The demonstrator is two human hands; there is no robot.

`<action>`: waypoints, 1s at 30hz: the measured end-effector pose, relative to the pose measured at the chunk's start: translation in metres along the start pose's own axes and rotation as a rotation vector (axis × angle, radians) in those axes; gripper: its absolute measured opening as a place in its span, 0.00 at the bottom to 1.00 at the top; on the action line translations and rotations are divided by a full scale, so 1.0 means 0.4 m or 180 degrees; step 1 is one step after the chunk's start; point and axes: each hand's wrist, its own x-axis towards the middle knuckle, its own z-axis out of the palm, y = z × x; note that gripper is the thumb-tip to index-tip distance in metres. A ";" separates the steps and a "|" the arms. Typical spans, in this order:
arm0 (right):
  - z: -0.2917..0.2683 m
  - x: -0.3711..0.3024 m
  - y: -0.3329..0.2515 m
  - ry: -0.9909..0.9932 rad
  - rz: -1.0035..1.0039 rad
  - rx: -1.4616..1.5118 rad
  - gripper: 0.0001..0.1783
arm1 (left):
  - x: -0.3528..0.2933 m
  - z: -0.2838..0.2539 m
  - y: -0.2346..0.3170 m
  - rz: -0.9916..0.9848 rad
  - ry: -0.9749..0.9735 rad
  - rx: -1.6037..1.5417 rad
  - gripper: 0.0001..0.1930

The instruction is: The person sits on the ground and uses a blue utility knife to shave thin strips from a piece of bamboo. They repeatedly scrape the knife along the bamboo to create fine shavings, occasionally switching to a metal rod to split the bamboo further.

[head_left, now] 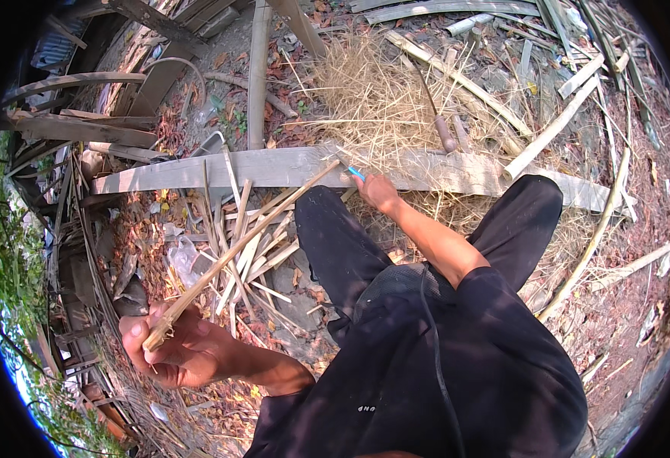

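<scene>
Planking [235, 172], grey and long, is lying crosswise before us, pale strips [248, 256] lying scattered on its near side. One stick [220, 265] is slanting above them, our left hand [186, 349] gripping its near end with curled fingers, its far tip reaching over the planking. Our right hand [379, 192] is clasping a blue-handled knife [356, 174] by that tip (contact is looking unclear). We are seemingly trimming; the next stroke is wanting the stick steady.

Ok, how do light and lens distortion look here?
Head view: a black fisheye border rings the picture, and the plank looks bowed; patchy shadow dapples the shirt; a blue fringe edges the bright left rim; the stick looks fairly sharp.
</scene>
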 end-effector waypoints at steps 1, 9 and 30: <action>-0.021 -0.010 -0.021 -0.0111 0.0135 0.0112 0.37 | -0.007 -0.007 0.002 0.0011 -0.0040 -0.0070 0.21; -0.255 -0.256 -0.250 -0.0326 -0.1485 0.1439 0.33 | 0.003 -0.083 -0.037 0.0222 -0.0689 -0.0903 0.19; -0.271 -0.313 -0.282 -0.0152 -0.2338 0.1480 0.20 | 0.015 -0.097 -0.057 0.0090 -0.1213 -0.1674 0.11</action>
